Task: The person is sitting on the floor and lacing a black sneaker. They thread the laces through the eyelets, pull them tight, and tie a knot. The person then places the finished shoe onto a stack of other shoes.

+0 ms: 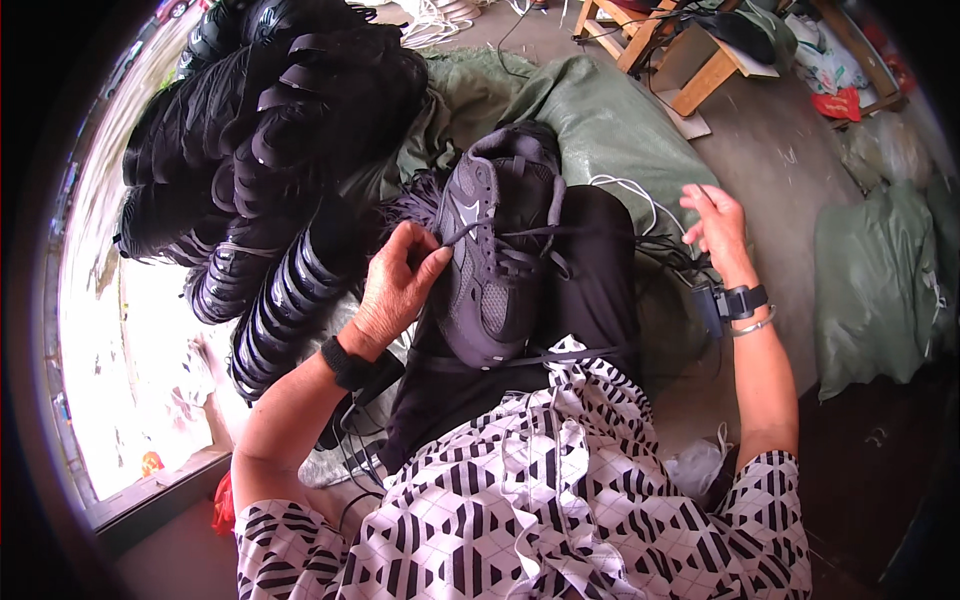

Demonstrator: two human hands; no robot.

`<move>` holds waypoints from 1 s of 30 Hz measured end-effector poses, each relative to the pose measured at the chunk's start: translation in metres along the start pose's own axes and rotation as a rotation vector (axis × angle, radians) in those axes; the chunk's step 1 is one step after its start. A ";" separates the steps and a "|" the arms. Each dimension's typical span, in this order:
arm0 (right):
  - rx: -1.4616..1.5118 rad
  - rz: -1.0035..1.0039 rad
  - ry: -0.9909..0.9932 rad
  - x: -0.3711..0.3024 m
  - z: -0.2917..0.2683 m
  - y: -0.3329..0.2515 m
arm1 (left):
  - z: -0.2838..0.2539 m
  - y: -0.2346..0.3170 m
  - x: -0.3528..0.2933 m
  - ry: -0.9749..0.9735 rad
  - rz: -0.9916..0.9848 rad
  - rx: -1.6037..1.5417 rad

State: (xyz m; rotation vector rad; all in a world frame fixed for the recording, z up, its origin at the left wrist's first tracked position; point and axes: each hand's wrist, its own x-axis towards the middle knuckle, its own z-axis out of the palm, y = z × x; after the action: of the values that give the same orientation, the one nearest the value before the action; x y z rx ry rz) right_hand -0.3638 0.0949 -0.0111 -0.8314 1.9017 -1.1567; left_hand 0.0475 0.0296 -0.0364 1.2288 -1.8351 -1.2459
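Note:
A dark grey and black sneaker [482,300] lies on my lap, its toe towards me and its opening away from me. My left hand [402,285] is closed beside the shoe's left side, thumb and finger pinching a dark shoelace [462,236] near the eyelets. The lace crosses the tongue and runs taut to the right, towards my right hand [717,232]. That hand is raised well off to the right of the shoe, fingers bent around the lace's far part, which is hard to make out. More lacing hangs loosely over the shoe's front.
Stacked black shoe uppers [290,150] rise in a big pile at the left. Green woven sacks [620,120] lie beyond my knees, and another green sack [870,290] stands at the right. A wooden stool [705,80] is at the far right. White cord [630,185] lies beside my leg.

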 end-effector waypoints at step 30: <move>-0.107 -0.415 -0.362 -0.073 0.090 -0.048 | -0.112 0.016 0.052 0.346 0.000 0.205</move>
State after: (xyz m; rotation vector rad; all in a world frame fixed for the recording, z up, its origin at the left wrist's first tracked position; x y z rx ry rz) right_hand -0.2435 0.0981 0.0237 -1.4396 1.5411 -1.0548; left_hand 0.1163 -0.0581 0.0197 1.4515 -1.7320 -0.7972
